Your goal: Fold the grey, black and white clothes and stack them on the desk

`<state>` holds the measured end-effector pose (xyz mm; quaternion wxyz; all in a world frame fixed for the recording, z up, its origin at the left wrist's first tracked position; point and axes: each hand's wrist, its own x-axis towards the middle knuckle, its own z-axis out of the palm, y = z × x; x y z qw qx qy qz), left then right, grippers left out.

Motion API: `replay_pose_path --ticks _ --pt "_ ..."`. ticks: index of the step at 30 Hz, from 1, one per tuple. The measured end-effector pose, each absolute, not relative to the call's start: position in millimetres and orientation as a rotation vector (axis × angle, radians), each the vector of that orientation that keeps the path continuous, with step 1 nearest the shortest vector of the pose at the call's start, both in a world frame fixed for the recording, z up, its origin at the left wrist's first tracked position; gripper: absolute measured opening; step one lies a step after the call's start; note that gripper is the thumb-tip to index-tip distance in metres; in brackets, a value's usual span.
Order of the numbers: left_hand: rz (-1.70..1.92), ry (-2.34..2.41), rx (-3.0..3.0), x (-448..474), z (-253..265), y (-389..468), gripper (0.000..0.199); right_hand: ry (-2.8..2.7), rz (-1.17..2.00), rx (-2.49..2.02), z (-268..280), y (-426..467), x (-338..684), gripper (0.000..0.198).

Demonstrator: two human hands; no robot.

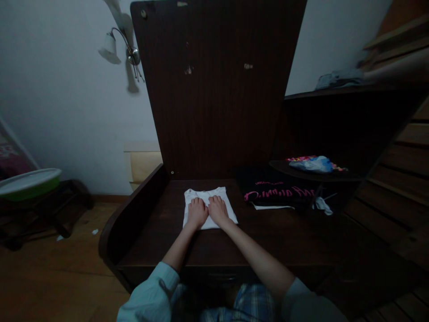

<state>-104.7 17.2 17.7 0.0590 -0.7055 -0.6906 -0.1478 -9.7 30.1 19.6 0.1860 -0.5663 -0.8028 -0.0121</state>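
Note:
A folded white garment (211,223), perhaps a shirt, lies flat on the dark wooden desk top (161,241). Both of my hands press down on it side by side. My left hand (197,212) rests palm down on its left half, fingers stretched forward. Close beside it, my right hand (217,209) lies flat on the middle and right part, fingers also extended. The thumbs nearly meet. Parts of the cloth under the palms are hidden.
Right of the garment lies a black cloth or bag (278,190) with pink lettering. A blue-white plastic bundle (313,164) sits on a small shelf. A tall dark panel (217,89) rises behind. At left, a green basin (33,185) stands on a low stand.

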Motion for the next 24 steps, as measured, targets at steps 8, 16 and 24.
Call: replay_pose_path --ticks 8,16,24 --pt "-0.359 -2.119 -2.234 -112 19 23 0.04 -2.361 0.054 -1.657 15 41 -2 0.044" --pt "-0.547 -2.134 -2.005 -130 20 40 0.027 -2.263 -0.035 -1.661 26 54 5 0.035" --pt "-0.216 -2.384 -2.179 -134 22 54 0.054 -2.242 0.256 -1.868 16 68 6 0.063"
